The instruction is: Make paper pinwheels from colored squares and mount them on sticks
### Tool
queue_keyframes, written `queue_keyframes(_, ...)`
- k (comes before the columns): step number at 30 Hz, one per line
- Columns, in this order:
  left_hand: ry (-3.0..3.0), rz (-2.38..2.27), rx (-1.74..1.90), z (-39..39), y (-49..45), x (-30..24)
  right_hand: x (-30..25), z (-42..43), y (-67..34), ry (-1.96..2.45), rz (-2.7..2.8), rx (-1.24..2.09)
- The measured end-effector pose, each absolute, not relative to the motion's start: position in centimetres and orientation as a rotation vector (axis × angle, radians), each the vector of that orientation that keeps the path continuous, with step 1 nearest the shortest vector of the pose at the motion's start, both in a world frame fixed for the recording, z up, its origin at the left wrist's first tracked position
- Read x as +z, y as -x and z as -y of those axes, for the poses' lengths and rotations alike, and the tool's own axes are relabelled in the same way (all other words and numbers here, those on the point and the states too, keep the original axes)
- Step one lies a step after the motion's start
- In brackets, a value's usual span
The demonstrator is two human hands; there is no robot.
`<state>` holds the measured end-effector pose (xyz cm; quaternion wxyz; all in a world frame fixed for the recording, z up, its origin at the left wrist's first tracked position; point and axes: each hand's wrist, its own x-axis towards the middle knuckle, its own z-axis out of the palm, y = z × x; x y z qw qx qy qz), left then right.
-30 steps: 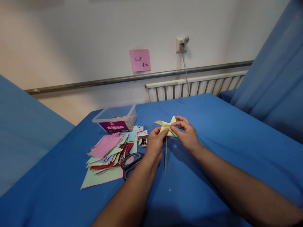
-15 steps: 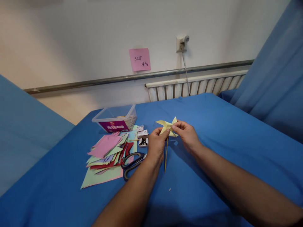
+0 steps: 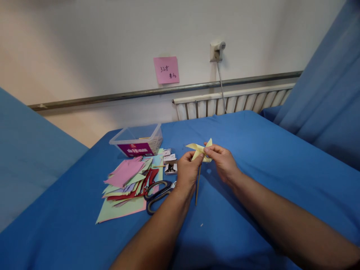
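Note:
A yellow paper pinwheel (image 3: pixel 197 149) on a thin wooden stick (image 3: pixel 197 187) is held up over the blue cloth-covered table (image 3: pixel 253 150). My left hand (image 3: pixel 187 173) is closed round the top of the stick and the pinwheel's back. My right hand (image 3: pixel 222 161) pinches the pinwheel's folded centre from the right with thumb and fingertips. The stick hangs down between my wrists, its lower end near the cloth.
Left of my hands lie a pile of coloured paper sheets (image 3: pixel 126 183), black-handled scissors (image 3: pixel 156 193), a small open box of pins (image 3: pixel 170 168) and a clear plastic tub (image 3: pixel 137 140). A radiator (image 3: pixel 233 103) and a pink note (image 3: pixel 166 70) are on the wall behind.
Both hands have shifted a little with the pinwheel; the stick now tilts slightly, its lower end more to the left. The grip is the same.

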<state>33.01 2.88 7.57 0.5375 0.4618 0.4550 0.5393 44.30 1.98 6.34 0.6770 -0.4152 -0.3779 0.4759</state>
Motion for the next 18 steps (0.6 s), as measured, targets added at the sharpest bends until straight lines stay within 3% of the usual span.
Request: queue_keyframes(18, -0.791, -0.933, 1.219, -2.6, -32.6, 8.7, 6.5, -2.1, -44.4, 0.965, 0.758, 0.909)
